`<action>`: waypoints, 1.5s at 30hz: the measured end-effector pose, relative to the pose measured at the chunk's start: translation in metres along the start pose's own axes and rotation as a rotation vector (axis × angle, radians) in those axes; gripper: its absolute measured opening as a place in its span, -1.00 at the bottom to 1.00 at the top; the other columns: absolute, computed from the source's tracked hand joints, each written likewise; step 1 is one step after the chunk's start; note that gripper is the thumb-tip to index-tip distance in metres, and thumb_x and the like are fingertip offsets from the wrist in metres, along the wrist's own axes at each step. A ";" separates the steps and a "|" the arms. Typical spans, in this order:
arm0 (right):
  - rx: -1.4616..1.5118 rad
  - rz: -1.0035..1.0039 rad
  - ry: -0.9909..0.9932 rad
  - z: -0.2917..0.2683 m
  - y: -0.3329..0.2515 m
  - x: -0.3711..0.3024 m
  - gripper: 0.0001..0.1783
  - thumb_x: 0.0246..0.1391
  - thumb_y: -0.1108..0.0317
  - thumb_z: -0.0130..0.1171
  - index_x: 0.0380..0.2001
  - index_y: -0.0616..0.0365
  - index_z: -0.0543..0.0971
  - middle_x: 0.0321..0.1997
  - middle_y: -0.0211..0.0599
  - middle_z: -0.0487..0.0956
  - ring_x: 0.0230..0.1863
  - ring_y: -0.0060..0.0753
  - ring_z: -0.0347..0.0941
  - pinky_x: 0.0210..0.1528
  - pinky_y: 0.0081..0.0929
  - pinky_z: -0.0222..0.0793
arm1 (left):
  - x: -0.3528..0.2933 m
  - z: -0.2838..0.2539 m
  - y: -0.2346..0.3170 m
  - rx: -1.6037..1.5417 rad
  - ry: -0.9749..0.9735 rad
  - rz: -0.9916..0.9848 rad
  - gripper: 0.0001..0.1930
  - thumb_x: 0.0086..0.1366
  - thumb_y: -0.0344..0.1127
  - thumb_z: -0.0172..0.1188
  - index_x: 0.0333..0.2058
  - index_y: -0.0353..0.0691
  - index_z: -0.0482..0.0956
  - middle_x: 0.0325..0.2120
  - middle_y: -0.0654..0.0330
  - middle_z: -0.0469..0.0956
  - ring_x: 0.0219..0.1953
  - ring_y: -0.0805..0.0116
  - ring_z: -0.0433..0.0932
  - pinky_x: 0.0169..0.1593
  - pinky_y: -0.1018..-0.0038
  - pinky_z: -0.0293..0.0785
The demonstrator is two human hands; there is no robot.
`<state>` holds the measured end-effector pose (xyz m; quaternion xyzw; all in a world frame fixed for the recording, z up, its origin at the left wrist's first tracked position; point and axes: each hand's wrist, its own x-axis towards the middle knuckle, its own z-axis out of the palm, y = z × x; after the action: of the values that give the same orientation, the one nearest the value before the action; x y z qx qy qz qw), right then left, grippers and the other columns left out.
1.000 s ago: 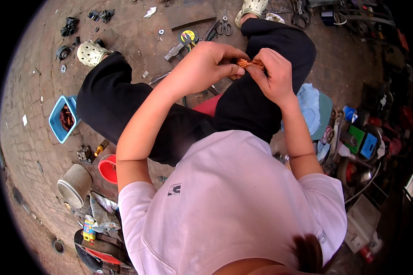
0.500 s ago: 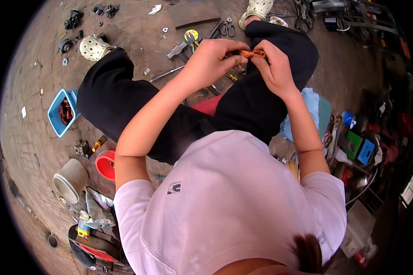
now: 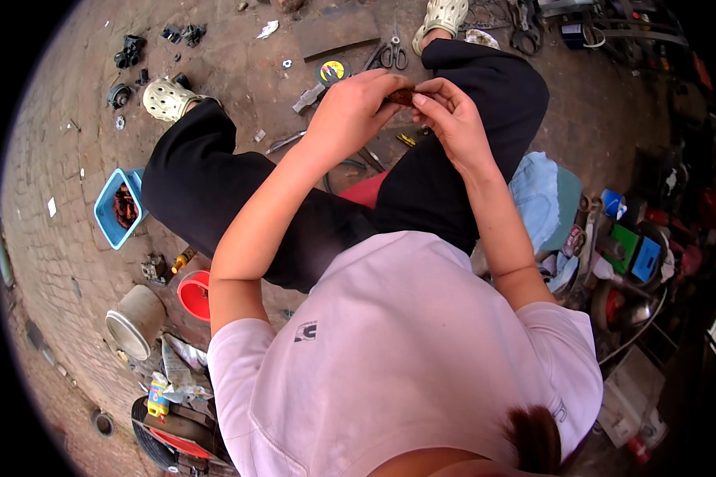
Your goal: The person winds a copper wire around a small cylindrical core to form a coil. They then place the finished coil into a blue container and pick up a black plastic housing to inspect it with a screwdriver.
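A small bundle of copper wire, dark reddish brown, is held between my two hands above the space between my knees. My left hand has its fingers closed round the bundle's left end, covering part of it. At the other end, my right hand pinches with thumb and fingers. Below my hands on the ground lie a hammer, a round yellow-and-black disc, scissors and a small yellow-handled tool.
A blue basin with reddish-brown pieces stands to my left. Nearer are a red bucket and a grey-white bucket. A flat metal plate lies ahead. On the right are a blue cloth and piled clutter with a green box.
The bundle showed loose bright copper strands before; now it looks darker and more compact. My right hand has moved slightly left and down, its fingers changing their hold.
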<state>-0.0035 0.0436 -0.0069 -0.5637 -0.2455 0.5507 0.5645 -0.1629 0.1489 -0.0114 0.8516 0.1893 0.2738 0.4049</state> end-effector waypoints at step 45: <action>1.199 0.111 -0.339 -0.013 0.041 -0.028 -0.52 0.32 0.16 -0.22 0.11 0.33 0.30 0.15 -0.12 0.38 0.23 -0.27 0.26 0.32 -0.25 0.10 | -0.076 0.080 0.078 0.081 0.384 -0.304 -0.61 0.06 -0.48 0.26 -0.08 -0.27 0.47 -0.13 0.04 0.45 -0.10 0.10 0.43 -0.06 0.33 0.39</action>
<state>-0.0138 0.0041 -0.0379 -0.0658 0.0497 0.7029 0.7065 -0.1645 0.0140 -0.0150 0.7611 0.3996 0.3586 0.3638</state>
